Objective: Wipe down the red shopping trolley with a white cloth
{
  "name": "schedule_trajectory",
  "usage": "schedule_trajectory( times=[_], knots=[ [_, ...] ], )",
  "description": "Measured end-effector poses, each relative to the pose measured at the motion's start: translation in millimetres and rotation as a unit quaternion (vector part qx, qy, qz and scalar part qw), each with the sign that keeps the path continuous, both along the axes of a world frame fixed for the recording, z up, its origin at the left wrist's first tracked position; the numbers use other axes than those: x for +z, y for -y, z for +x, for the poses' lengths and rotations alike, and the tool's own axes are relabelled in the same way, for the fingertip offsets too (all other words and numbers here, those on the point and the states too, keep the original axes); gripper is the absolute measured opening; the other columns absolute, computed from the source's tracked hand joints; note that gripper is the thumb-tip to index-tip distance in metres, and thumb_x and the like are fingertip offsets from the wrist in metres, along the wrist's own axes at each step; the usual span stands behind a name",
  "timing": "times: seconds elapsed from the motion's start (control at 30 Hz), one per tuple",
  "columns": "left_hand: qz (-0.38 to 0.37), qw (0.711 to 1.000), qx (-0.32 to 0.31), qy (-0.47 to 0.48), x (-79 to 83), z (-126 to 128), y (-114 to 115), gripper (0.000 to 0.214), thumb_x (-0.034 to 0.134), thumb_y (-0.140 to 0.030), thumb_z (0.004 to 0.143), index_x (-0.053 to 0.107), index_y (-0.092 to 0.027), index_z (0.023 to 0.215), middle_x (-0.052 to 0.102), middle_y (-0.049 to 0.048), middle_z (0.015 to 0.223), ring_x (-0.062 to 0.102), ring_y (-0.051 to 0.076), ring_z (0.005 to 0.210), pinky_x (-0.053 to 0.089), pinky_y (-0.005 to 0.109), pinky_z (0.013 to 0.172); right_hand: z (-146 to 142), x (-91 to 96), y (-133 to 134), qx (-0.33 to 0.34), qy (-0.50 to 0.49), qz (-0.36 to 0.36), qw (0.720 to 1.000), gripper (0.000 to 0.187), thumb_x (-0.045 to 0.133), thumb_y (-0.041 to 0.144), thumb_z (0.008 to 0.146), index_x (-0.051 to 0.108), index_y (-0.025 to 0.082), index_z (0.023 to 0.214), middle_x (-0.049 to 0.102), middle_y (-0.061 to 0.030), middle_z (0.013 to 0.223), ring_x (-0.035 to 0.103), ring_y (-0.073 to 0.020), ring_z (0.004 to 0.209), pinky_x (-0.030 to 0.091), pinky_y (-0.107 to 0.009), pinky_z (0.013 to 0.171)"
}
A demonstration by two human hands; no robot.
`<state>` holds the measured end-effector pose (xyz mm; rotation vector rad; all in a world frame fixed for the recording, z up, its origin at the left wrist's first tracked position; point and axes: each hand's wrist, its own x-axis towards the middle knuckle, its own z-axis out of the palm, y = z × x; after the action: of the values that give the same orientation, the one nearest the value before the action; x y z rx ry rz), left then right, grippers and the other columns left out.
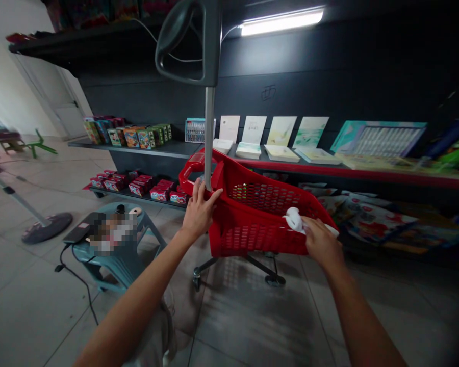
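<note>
A red plastic shopping basket on small wheels stands on the tiled floor in front of me. A grey pole with a dark handle rises from its near end. My left hand rests on the basket's rim at the foot of that pole, fingers curled round the rim. My right hand is closed on a white cloth and presses it against the basket's right rim.
Dark shelves along the wall carry boxed toys and drawing pads. A teal plastic stool with a tablet and cable stands left of the basket. A fan base sits further left. Packaged goods lie low at right.
</note>
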<state>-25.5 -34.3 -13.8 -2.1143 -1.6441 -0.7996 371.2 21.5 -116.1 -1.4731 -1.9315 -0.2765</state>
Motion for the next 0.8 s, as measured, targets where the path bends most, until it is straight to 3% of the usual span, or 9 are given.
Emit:
schedule_trajectory(
  times=[0.17, 0.3, 0.4, 0.53, 0.67, 0.8],
  knots=[
    [-0.008, 0.999, 0.024, 0.023, 4.3, 7.8, -2.4, 0.063, 0.054, -0.012, 0.094, 0.047, -0.036, 0.152, 0.024, 0.0114, 0.17, 0.006, 0.037, 0.162, 0.055, 0.053, 0.106, -7.5, 3.6, 4.8, -0.003, 0.008, 0.039, 0.999, 0.043, 0.045, 0.019, 0.09, 0.066, 0.017, 0.127, 0.072, -0.014, 0.125, 0.065, -0.0308, 0.116, 0.044, -0.053, 0.114],
    [-0.01, 0.997, 0.046, 0.057, 5.7, 17.3, -0.3, 0.056, 0.057, -0.018, 0.094, 0.052, -0.032, 0.148, 0.023, 0.0112, 0.17, 0.005, 0.037, 0.162, 0.051, 0.057, 0.11, -43.8, 16.6, 17.0, 0.041, 0.02, 0.052, 0.998, 0.04, 0.049, 0.02, 0.089, 0.064, 0.017, 0.125, 0.072, -0.013, 0.12, 0.065, -0.0297, 0.112, 0.041, -0.055, 0.116],
    [-0.003, 0.994, 0.065, 0.083, 4.2, 26.4, 1.7, 0.058, 0.057, -0.014, 0.091, 0.052, -0.029, 0.147, 0.02, 0.0112, 0.172, 0.003, 0.036, 0.163, 0.048, 0.059, 0.113, -77.6, 27.2, 26.2, 0.071, 0.013, 0.051, 0.996, 0.038, 0.054, 0.031, 0.092, 0.061, 0.016, 0.127, 0.069, -0.0153, 0.125, 0.062, -0.0309, 0.114, 0.039, -0.055, 0.117],
    [0.013, 0.99, 0.088, 0.105, 1.7, 36.8, 4.3, 0.058, 0.056, -0.013, 0.09, 0.053, -0.028, 0.146, 0.015, 0.0094, 0.174, 0.0, 0.034, 0.163, 0.048, 0.058, 0.113, -121.9, 37.1, 34.8, 0.085, 0.003, 0.065, 0.994, 0.057, 0.064, 0.047, 0.089, 0.056, 0.012, 0.133, 0.066, -0.0191, 0.128, 0.059, -0.0339, 0.119, 0.037, -0.056, 0.118],
    [0.013, 0.99, 0.103, 0.092, 1.6, 38.5, 7.7, 0.054, 0.058, -0.018, 0.091, 0.054, -0.028, 0.144, 0.017, 0.0096, 0.174, 0.001, 0.033, 0.163, 0.049, 0.057, 0.113, -142.0, 39.7, 37.1, 0.051, -0.005, 0.064, 0.997, 0.047, 0.062, 0.032, 0.088, 0.058, 0.01, 0.13, 0.068, -0.0198, 0.121, 0.06, -0.0329, 0.114, 0.037, -0.056, 0.117],
    [0.004, 0.992, 0.112, 0.066, 2.5, 33.5, 10.8, 0.055, 0.059, -0.025, 0.093, 0.052, -0.03, 0.148, 0.018, 0.0106, 0.174, 0.004, 0.034, 0.163, 0.05, 0.057, 0.11, -125.1, 36.8, 36.2, 0.076, 0.017, 0.055, 0.995, 0.05, 0.055, 0.017, 0.087, 0.056, 0.012, 0.136, 0.067, -0.0172, 0.13, 0.06, -0.0315, 0.12, 0.039, -0.052, 0.118]
  ],
)
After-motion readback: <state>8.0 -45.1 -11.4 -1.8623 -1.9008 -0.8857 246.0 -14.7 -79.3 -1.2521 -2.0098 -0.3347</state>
